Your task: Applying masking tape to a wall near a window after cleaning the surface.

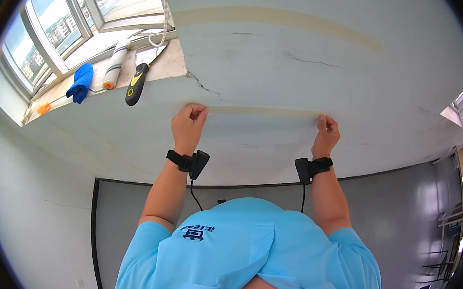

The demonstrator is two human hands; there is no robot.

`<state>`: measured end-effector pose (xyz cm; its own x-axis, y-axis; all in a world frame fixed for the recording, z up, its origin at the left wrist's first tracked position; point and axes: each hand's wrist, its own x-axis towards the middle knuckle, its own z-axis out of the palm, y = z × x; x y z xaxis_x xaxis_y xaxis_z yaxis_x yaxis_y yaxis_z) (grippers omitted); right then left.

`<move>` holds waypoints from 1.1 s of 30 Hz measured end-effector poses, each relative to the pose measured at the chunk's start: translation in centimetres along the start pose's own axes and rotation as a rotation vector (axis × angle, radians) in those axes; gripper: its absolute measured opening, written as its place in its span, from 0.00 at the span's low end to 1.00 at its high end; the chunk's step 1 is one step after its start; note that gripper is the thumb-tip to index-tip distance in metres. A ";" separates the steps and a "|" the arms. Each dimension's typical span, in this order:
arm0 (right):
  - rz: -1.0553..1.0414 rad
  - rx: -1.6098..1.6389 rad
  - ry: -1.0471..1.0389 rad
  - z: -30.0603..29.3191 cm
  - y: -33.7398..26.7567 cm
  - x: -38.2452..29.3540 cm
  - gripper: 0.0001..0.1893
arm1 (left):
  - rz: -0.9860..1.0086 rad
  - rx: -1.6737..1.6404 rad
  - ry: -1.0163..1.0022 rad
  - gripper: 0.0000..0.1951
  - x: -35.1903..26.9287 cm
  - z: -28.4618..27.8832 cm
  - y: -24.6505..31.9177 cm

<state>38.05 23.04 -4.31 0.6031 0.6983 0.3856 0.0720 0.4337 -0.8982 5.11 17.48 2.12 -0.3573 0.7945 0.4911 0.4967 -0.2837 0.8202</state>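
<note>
A strip of pale beige tape [263, 112], likely masking tape, stretches almost level between my hands in front of the light wall [257, 79]. My left hand [189, 125] pinches its left end between thumb and fingers. At the other end, my right hand [326, 135] pinches the tape in the same way. Whether the strip touches the wall between the hands I cannot tell. Higher on the wall runs a longer beige tape band [274, 16]. Between the two strips are thin cracks [313, 62], and a wider crack [201, 83] starts at the window sill's corner.
On the window sill [168, 64] lie a putty knife [137, 82] with a black-and-yellow handle, a paint roller [116, 64] and a blue cloth or glove [81, 83]. A cord [165, 13] hangs by the open window. Grey floor [394, 206] extends right, towards furniture [442, 259].
</note>
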 end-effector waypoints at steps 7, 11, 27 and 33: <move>0.036 -0.054 -0.016 -0.1 -1.3 -0.2 0.09 | 0.033 -0.031 0.019 0.04 0.1 0.0 0.4; -0.031 -0.054 -0.002 0.4 -1.5 -0.3 0.09 | 0.039 0.006 0.011 0.04 0.0 -0.3 0.3; -0.037 -0.018 -0.017 0.3 -0.7 -0.3 0.06 | 0.070 0.073 0.036 0.05 0.1 0.1 -0.1; -0.023 -0.008 -0.008 0.3 -1.1 -0.5 0.06 | 0.048 0.025 0.031 0.05 -0.1 0.2 -0.2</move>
<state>37.47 22.39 -3.45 0.5948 0.6929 0.4076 0.0917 0.4452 -0.8907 5.19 17.56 1.91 -0.3568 0.7633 0.5386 0.5334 -0.3069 0.7882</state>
